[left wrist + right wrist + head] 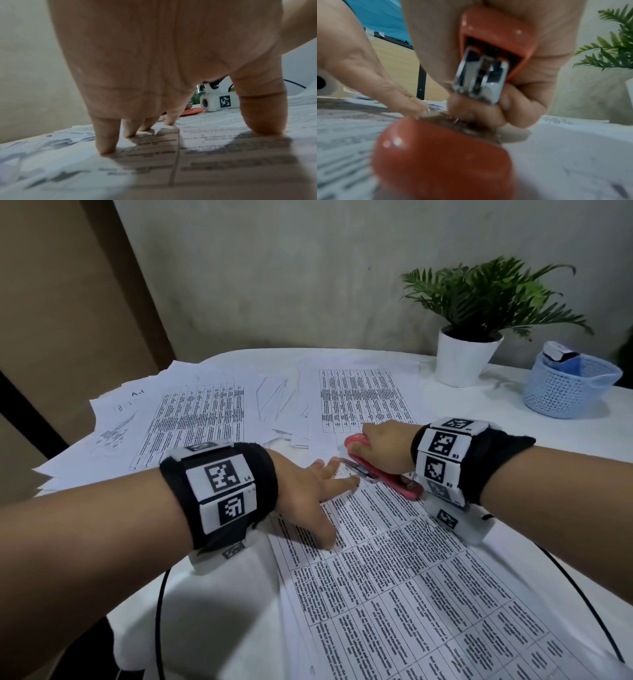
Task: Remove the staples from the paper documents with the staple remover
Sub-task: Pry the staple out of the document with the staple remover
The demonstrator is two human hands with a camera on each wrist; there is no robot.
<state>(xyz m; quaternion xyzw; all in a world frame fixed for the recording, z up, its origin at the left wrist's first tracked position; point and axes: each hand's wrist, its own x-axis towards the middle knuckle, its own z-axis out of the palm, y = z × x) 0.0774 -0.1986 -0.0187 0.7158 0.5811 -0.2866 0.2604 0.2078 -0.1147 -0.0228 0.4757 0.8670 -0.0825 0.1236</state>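
Note:
A printed document (411, 577) with table text lies on the white table in front of me. My left hand (318, 494) lies flat on its top left corner, and the straight spread fingers (106, 138) press the paper (214, 135) down. My right hand (387, 443) grips the red staple remover (387, 474) right beside the left fingertips at that corner. In the right wrist view the fingers curl round the tool's red body (443, 155) and its shiny metal part (481, 75). The contact point with the paper is blurred. The red tool (190, 111) peeks out behind my left fingers.
Several loose printed sheets (191, 419) spread over the far left half of the table. A potted fern (466, 361) and a light blue basket (568, 388) stand at the back right. A black cable (159, 611) hangs off the near left edge.

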